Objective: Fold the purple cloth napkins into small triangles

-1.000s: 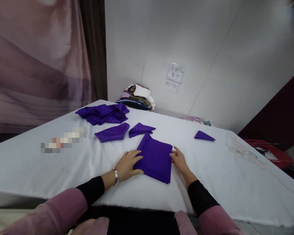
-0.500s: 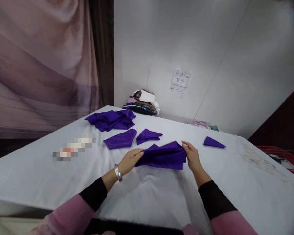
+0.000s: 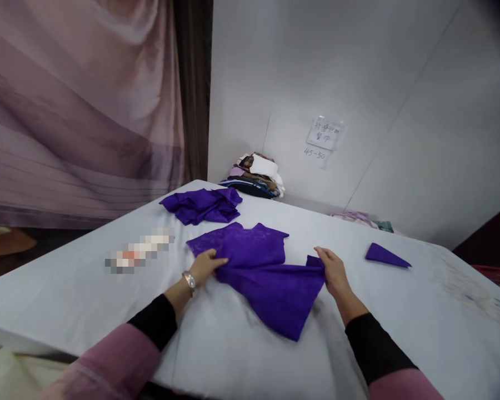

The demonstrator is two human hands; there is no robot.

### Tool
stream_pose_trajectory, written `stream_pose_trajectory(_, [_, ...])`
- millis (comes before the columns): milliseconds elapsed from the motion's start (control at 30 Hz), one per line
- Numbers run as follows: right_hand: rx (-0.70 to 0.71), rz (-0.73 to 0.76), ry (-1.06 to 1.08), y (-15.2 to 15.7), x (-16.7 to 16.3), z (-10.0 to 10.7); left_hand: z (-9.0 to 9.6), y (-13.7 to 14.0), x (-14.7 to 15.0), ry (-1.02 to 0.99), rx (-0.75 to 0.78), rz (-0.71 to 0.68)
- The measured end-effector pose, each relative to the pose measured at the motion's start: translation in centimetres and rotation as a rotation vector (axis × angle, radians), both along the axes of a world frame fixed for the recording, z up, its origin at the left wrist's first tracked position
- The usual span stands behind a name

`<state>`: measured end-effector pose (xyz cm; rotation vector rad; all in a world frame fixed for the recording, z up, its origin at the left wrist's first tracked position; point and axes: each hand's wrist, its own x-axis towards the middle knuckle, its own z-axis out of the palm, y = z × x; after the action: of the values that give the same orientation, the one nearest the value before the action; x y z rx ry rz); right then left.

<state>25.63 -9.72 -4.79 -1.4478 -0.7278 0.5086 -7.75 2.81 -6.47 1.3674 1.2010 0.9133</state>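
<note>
A purple cloth napkin (image 3: pixel 275 294) is stretched between my two hands just above the white-covered table. My left hand (image 3: pixel 206 266), a silver bracelet at its wrist, pinches the napkin's left end. On the other side, my right hand (image 3: pixel 333 272) grips the upper right corner, where a small flap stands up. The lower part hangs in a loose fan towards me. Behind the napkin lie other purple cloth pieces (image 3: pixel 244 241), partly covered by it, so their outlines run together. Further right rests a napkin folded into a narrow triangle (image 3: pixel 385 255).
A crumpled heap of purple cloth (image 3: pixel 204 205) lies at the table's far left. Near it is a blurred-out item (image 3: pixel 139 251). Stacked fabrics (image 3: pixel 254 175) stand at the back by the wall, below a handwritten sign (image 3: pixel 325 133). White cloth (image 3: pixel 108 311) covers the table.
The napkin was bunched and folded between my hands; now it is opened out, its lower part dropping towards me. My hands have moved slightly apart. The view has shifted a little left.
</note>
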Motion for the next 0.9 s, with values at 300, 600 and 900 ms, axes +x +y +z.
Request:
stream_pose_trajectory(300, [-0.358,0.12,-0.457,5.7,3.5,-1.9,0.6,3.2,-1.4,0.709,0.612,0.137])
stream_pose_trajectory(600, [-0.44,0.276,-0.645,13.6,-3.1,-3.5,-2.6,4.6,-1.5,0.79,0.556,0.094])
stream_pose_trajectory(900, [0.019,0.256,-0.582,19.9,-7.0,9.1,4.8,13.0,-2.8,0.538,0.466,0.382])
